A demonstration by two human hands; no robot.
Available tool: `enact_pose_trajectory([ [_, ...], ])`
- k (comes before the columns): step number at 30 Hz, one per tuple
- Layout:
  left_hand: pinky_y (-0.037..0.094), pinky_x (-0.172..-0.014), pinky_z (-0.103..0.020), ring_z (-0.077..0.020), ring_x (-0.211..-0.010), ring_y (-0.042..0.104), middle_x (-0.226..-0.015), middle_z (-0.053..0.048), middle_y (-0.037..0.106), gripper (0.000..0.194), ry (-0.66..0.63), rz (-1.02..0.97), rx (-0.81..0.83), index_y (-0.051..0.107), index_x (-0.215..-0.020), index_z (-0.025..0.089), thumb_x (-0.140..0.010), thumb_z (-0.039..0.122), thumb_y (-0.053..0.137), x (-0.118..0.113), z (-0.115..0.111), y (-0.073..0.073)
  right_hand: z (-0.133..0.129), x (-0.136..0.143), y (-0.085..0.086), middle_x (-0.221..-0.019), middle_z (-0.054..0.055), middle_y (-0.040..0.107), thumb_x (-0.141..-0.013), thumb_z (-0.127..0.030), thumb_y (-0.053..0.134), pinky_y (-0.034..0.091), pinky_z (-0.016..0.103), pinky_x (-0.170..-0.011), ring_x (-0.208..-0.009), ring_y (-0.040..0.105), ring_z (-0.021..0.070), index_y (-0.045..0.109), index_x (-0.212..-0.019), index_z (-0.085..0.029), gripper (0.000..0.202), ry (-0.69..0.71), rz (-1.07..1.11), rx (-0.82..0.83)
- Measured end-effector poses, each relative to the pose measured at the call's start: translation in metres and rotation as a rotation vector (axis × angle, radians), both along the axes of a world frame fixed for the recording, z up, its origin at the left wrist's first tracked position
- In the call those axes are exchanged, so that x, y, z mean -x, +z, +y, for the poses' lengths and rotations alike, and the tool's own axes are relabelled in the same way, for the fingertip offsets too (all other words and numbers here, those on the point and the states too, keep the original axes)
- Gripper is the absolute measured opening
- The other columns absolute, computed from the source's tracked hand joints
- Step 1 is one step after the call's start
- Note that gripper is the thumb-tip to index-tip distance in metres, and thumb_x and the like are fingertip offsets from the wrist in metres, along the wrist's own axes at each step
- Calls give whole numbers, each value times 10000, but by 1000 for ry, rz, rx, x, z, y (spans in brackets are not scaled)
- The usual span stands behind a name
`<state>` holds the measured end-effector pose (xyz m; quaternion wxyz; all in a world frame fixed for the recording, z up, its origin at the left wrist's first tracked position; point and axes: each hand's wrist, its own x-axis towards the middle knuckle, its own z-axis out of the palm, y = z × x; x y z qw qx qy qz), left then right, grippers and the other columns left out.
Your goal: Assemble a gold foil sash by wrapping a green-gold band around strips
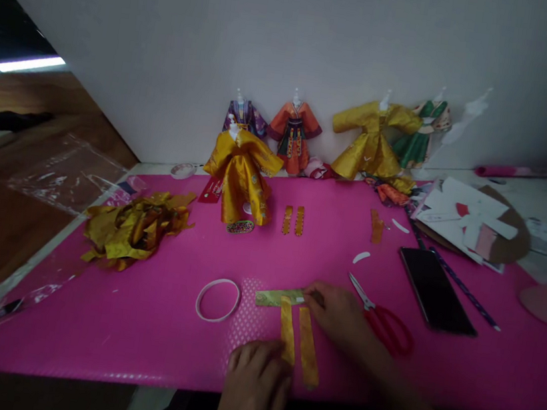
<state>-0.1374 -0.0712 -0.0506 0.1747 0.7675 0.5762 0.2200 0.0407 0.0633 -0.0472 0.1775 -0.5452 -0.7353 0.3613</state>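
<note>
Green cloth, cut as a flat strip, lies on the pink mat with its right end at the fingertips of the right hand. That hand is nearly closed, thumb and fingers drawn together on the end of the strip, just beside a small white patch. The rest of the strip reaches out to the left of the fingers.

One gold strip slants down from the green one, its top end overlapping the lower edge. Its lower end meets the left hand, which rests palm down with the fingers loosely bent; whether they pinch the gold or only touch it, I cannot tell. A second gold strip lies just to the right, between the two hands and touching neither.

Left of the green strip sits a white ring. Red-handled scissors lie open near the right hand, and a dark phone lies beyond them. Two short orange strips lie side by side farther up. At far left is a crumpled heap of gold cloth. Small dressed figures stand along the wall, one in gold robes in front.
</note>
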Motion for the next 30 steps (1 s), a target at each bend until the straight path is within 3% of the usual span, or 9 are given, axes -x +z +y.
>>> enact_pose_trajectory([
  [3, 487, -862, -447, -263, -1037, 582, -1190, -54, 670, 225, -39, 41, -44, 648, -1026, 234, -861, 113, 554, 0, -1, -5, -10, -8, 1, -688, 29, 674, -857, -209, 528, 326, 289, -599, -639, 587, 193, 682, -860, -202, 155, -19, -46, -50],
  [7, 492, -877, -457, -273, -1060, 580, -1220, -66, 662, 229, -62, 80, -88, 645, -1035, 223, -853, 112, 562, -1, 2, -6, -33, -19, -8, -794, 26, 728, -858, -182, 513, 420, 290, -638, -705, 653, 197, 692, -898, -223, 188, 51, -46, -103],
  [11, 493, -880, -496, -297, -1073, 586, -1194, -102, 668, 228, 10, 119, -152, 639, -1053, 204, -856, 127, 557, 3, 14, -3, -44, -29, -15, -883, 70, 704, -883, -177, 474, 487, 350, -707, -797, 652, 230, 701, -943, -201, 236, 51, -149, -302],
  [14, 470, -928, -549, -318, -1123, 581, -1237, -133, 650, 258, 56, 203, -186, 613, -1115, 175, -862, 166, 565, 8, 26, -3, -39, -32, -14, -1033, 103, 687, -899, -160, 462, 489, 424, -830, -955, 611, 266, 698, -1034, -177, 272, 80, -188, -495],
  [17, 440, -976, -582, -327, -1173, 571, -1277, -155, 632, 280, 47, 291, -200, 596, -1142, 150, -866, 181, 561, 12, 36, -5, -35, -30, -17, -1212, 87, 664, -883, -111, 481, 416, 483, -995, -1131, 539, 285, 681, -1118, -159, 312, 150, -172, -613],
  [24, 424, -1003, -604, -329, -1209, 564, -1300, -162, 624, 321, 8, 360, -157, 578, -1186, 142, -869, 196, 562, 12, 47, -10, -42, -21, -33, -1315, 67, 627, -907, -139, 463, 389, 523, -1033, -1210, 512, 308, 659, -1189, -148, 343, 124, -269, -608],
  [30, 426, -996, -608, -335, -1217, 559, -1302, -155, 627, 318, -3, 363, -161, 582, -1183, 145, -869, 195, 563, 13, 52, -11, -45, -22, -36, -1319, 100, 622, -900, -131, 447, 416, 534, -1006, -1204, 527, 313, 647, -1211, -118, 370, 130, -300, -613],
])
